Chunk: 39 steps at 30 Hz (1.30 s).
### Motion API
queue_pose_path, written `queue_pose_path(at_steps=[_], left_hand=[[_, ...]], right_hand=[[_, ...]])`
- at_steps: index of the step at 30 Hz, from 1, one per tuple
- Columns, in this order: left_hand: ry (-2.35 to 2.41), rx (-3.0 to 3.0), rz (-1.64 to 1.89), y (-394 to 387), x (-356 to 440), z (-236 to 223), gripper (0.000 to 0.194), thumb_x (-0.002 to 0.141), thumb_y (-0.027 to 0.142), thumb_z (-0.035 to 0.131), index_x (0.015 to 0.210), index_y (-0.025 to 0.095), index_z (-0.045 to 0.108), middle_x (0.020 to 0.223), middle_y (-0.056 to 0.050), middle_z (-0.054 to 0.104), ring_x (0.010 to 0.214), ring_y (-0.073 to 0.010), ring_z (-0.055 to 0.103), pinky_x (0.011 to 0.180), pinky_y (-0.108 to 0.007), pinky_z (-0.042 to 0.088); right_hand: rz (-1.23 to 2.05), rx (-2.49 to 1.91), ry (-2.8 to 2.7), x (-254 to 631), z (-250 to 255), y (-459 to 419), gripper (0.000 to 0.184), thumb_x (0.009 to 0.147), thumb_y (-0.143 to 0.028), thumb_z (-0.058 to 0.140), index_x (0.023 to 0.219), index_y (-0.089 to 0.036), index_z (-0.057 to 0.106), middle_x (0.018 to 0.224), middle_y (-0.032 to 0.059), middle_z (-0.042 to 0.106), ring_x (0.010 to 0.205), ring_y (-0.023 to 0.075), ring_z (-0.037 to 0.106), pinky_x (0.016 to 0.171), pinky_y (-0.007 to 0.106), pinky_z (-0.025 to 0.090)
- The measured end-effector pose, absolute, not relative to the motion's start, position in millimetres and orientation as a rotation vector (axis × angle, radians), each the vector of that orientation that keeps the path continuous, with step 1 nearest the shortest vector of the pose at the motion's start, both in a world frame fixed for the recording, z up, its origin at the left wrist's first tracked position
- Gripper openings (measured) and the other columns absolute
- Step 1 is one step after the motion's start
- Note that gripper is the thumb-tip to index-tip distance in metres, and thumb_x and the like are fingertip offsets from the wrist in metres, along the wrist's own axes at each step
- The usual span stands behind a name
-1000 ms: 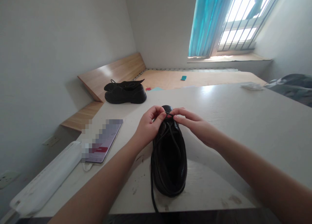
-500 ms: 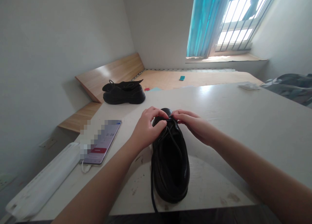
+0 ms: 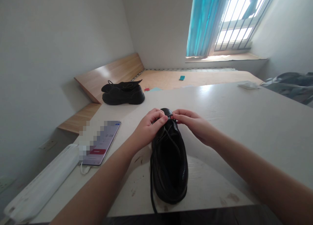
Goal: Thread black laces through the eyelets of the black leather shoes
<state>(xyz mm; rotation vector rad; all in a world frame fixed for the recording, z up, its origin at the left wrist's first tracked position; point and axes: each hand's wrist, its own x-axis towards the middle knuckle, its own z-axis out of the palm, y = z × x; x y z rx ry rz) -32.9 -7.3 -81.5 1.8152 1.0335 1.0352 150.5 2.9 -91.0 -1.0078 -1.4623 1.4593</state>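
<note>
A black leather shoe stands on the white table, its toe pointing away from me and its heel near the front edge. Its black shoelace is partly loose: one end trails down the left side and over the table edge. My left hand is closed at the front eyelets, thumb and forefinger pinching the lace. From the other side, my right hand pinches the lace between thumb and fingertips at the same spot. The fingers partly cover the lace there and the toe behind it.
A second black shoe stands farther back on the left of the table. A phone with a cable lies left of my left arm, beside a long white case. A small white packet lies at the far right.
My left thumb and forefinger have closed together on the lace; half a second ago they were apart. My right hand stays at nearly the same place.
</note>
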Motion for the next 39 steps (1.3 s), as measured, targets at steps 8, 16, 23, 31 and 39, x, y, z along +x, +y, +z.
queue_pose_path(at_steps=[8, 16, 23, 31, 39], left_hand=[[0.616, 0.867, 1.385, -10, -48, -58, 0.032, 0.087, 0.030, 0.054, 0.057, 0.017, 0.053, 0.076, -0.001, 0.058, 0.084, -0.0143, 0.060, 0.083, -0.028, 0.051], [0.498, 0.939, 1.456, -16, -65, -45, 0.041, 0.097, 0.041, 0.040, 0.070, 0.027, 0.067, 0.075, 0.001, 0.061, 0.077, -0.0128, 0.062, 0.074, -0.028, 0.054], [0.754, 1.365, 1.451, -19, -67, -47, 0.024, 0.091, 0.046, 0.046, 0.094, 0.037, 0.069, 0.113, 0.000, 0.063, 0.112, -0.0222, 0.057, 0.069, -0.030, 0.052], [0.647, 1.161, 1.480, -20, -69, -40, 0.018, 0.089, 0.038, 0.056, 0.081, 0.035, 0.071, 0.094, 0.001, 0.058, 0.051, -0.0067, 0.032, 0.043, -0.022, 0.027], [0.658, 1.317, 1.159, -14, -64, -44, 0.059, 0.093, 0.043, 0.042, 0.041, 0.019, 0.031, 0.039, 0.000, 0.031, 0.044, -0.0112, 0.036, 0.046, -0.027, 0.032]], right_hand=[[1.434, -1.066, -1.474, 150, -90, 3, 0.026, 0.076, -0.043, 0.066, 0.080, -0.018, 0.065, 0.087, 0.0020, 0.061, 0.090, 0.0173, 0.051, 0.089, 0.034, 0.036], [1.377, -1.068, -1.550, 151, -91, 3, 0.027, 0.080, -0.044, 0.062, 0.083, -0.018, 0.063, 0.085, 0.0013, 0.059, 0.088, 0.0163, 0.050, 0.087, 0.034, 0.037], [0.904, -1.121, -1.812, 150, -96, 6, 0.018, 0.088, -0.036, 0.054, 0.082, -0.020, 0.058, 0.087, 0.0031, 0.058, 0.083, 0.0167, 0.054, 0.075, 0.032, 0.045], [0.729, -1.086, -1.939, 155, -89, 4, 0.009, 0.087, -0.024, 0.052, 0.082, -0.020, 0.058, 0.089, 0.0038, 0.060, 0.083, 0.0157, 0.057, 0.071, 0.031, 0.049], [0.762, -0.967, -2.084, 165, -83, 7, 0.004, 0.080, -0.018, 0.055, 0.080, -0.020, 0.060, 0.090, 0.0035, 0.061, 0.085, 0.0158, 0.058, 0.069, 0.029, 0.049]])
